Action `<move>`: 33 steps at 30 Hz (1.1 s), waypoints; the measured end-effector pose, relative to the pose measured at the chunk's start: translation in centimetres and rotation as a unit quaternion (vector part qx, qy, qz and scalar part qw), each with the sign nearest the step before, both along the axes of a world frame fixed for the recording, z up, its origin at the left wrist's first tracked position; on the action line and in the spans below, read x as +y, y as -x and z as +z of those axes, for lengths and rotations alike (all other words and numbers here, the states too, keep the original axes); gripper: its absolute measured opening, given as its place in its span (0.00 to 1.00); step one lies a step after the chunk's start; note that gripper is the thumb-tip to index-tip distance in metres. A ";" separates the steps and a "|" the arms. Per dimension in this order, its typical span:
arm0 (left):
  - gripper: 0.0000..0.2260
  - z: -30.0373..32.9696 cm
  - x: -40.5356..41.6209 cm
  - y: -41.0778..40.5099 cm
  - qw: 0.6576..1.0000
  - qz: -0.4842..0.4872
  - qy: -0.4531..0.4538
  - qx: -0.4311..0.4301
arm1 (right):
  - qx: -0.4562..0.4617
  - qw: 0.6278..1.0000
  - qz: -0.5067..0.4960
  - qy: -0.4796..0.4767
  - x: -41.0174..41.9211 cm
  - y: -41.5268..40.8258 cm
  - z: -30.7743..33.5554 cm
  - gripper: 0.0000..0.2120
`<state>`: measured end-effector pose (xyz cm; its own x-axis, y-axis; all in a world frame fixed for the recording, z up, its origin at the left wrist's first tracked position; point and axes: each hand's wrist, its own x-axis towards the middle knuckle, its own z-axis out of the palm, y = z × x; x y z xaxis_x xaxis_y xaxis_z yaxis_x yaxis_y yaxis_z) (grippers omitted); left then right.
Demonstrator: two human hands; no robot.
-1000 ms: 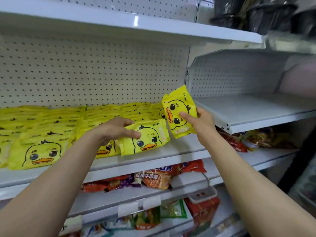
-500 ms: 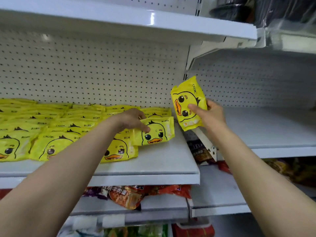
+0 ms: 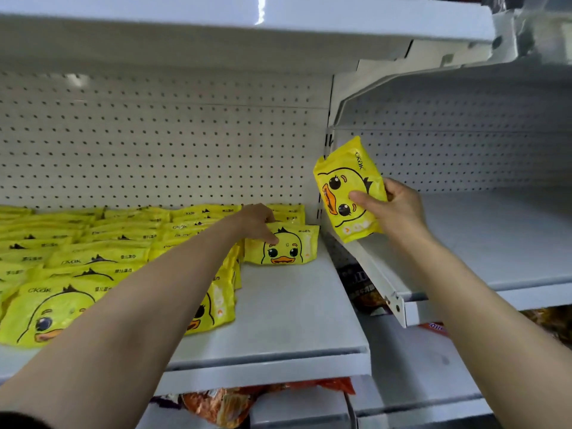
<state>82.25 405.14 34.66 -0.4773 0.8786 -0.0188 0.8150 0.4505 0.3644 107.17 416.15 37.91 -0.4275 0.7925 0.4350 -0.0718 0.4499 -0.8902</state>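
Several yellow duck-print packs [image 3: 93, 261] lie in rows on a white shelf [image 3: 278, 317]. My left hand [image 3: 258, 222] reaches to the back right of the rows and grips the top edge of one yellow pack [image 3: 283, 247] that lies flat there. My right hand [image 3: 393, 209] holds another yellow duck pack [image 3: 346, 187] upright in the air, thumb across its front, just right of the shelf divider and above the neighbouring shelf.
A white perforated back panel [image 3: 154, 144] stands behind the packs, with a shelf [image 3: 247, 29] overhead. To the right is a white shelf [image 3: 495, 243] set slightly higher. Orange and red snack bags [image 3: 223, 404] lie on the shelves below.
My left hand has pushed its pack back and to the right, toward the rear corner of the shelf. My right hand keeps its pack raised by the divider.
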 end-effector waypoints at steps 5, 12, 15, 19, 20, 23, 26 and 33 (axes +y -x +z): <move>0.23 -0.7 0.5 1.5 0.999 -0.005 0.009 0.039 | 0.002 1.000 -0.001 -0.003 0.2 0.6 0.0 0.10; 0.28 -0.8 0.6 1.7 0.989 -0.005 0.019 0.146 | 0.027 0.999 0.015 0.018 -0.1 1.0 0.0 0.09; 0.24 -1.2 0.4 1.9 0.985 0.015 -0.015 0.174 | 0.033 0.999 0.022 0.024 -0.4 0.8 0.1 0.09; 0.24 -2.2 0.4 2.2 0.986 0.026 -0.042 0.157 | 0.032 0.999 0.023 0.031 -0.7 0.5 0.0 0.10; 0.25 -2.3 0.4 2.2 0.986 0.027 -0.043 0.160 | 0.034 0.999 0.025 0.035 -0.8 0.5 0.0 0.11; 0.25 -2.5 0.7 2.1 0.986 0.030 -0.044 0.160 | 0.040 0.997 0.033 0.050 -1.0 0.8 -0.1 0.11; 0.24 -2.7 1.0 1.9 0.981 0.031 -0.040 0.187 | 0.045 0.996 0.047 0.062 -1.2 1.2 -0.2 0.11; 0.26 -2.4 0.2 2.3 0.985 0.038 -0.091 0.138 | -0.015 0.999 0.037 0.008 -1.0 2.7 0.4 0.10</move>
<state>79.99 405.37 32.26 -0.5057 0.8173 0.2762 0.8614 0.4608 0.2137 104.52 415.18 38.27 -0.4982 0.7646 0.4089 -0.0780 0.4301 -0.8994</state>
